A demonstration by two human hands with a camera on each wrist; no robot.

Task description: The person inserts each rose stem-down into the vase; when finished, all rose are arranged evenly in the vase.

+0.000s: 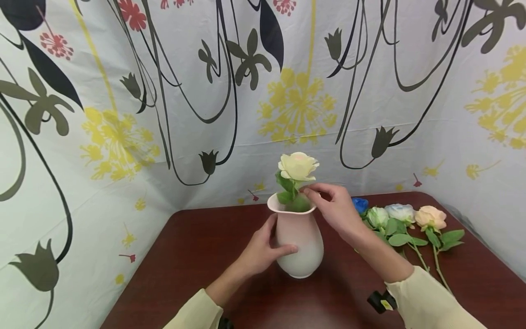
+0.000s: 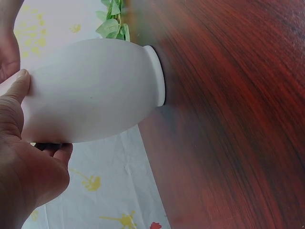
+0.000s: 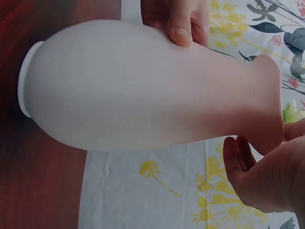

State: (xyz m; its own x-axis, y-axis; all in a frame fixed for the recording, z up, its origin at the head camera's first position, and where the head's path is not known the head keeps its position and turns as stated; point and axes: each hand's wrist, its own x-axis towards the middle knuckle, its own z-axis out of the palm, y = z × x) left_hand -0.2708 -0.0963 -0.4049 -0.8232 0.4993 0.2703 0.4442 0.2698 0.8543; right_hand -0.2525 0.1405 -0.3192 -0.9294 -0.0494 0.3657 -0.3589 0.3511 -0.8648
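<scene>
A white vase (image 1: 302,242) with a flared, wavy rim stands upright on the table. My left hand (image 1: 260,246) grips its side, thumb across the front and fingers behind; the left wrist view shows this hand (image 2: 33,167) around the vase (image 2: 95,90) too. A cream-white rose (image 1: 297,167) with green leaves rises from the vase mouth, its lower stem hidden inside. Above the rim, my right hand (image 1: 334,208) pinches the rose near its stem and leaves. In the right wrist view the right hand (image 3: 271,176) is beside the rim, its fingertips partly hidden.
Right of the vase lie several loose flowers: a blue rose (image 1: 360,205), a greenish-white one (image 1: 377,217), a pale blue one (image 1: 400,213) and a peach one (image 1: 430,217). The dark red wooden table (image 1: 205,251) ends at a patterned cloth (image 1: 246,137) hanging behind.
</scene>
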